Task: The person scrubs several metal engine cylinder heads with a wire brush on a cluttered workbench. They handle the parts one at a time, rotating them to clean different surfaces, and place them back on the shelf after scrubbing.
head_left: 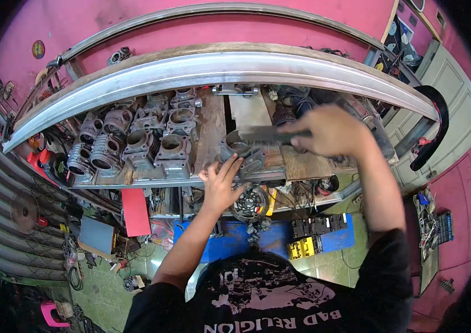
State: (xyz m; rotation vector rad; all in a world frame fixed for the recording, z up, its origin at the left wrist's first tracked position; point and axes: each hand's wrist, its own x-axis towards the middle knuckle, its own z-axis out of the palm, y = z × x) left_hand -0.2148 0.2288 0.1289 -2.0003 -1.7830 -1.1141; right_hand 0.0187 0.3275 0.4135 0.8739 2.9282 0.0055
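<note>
A grey metal engine cylinder (235, 142) with a round bore stands on the wooden bench top, near its front edge. My left hand (221, 182) steadies it from the front, its index and middle fingers stretched against the near side. Above the cylinder's top face, my right hand (333, 132) is closed round the dark handle of a long, flat tool (263, 135). The tool reaches leftward over the bore. Motion smears both it and the hand, so I cannot tell whether it is a file or a brush, or whether it touches the rim.
Several engine cylinders (171, 145) stand in rows at the left. Darker engine parts (285, 115) lie at the back right. A curved-looking metal rail (235, 62) crosses behind them. Below the bench top hangs a round part (250, 201); a blue board (332, 236) holds tools lower down.
</note>
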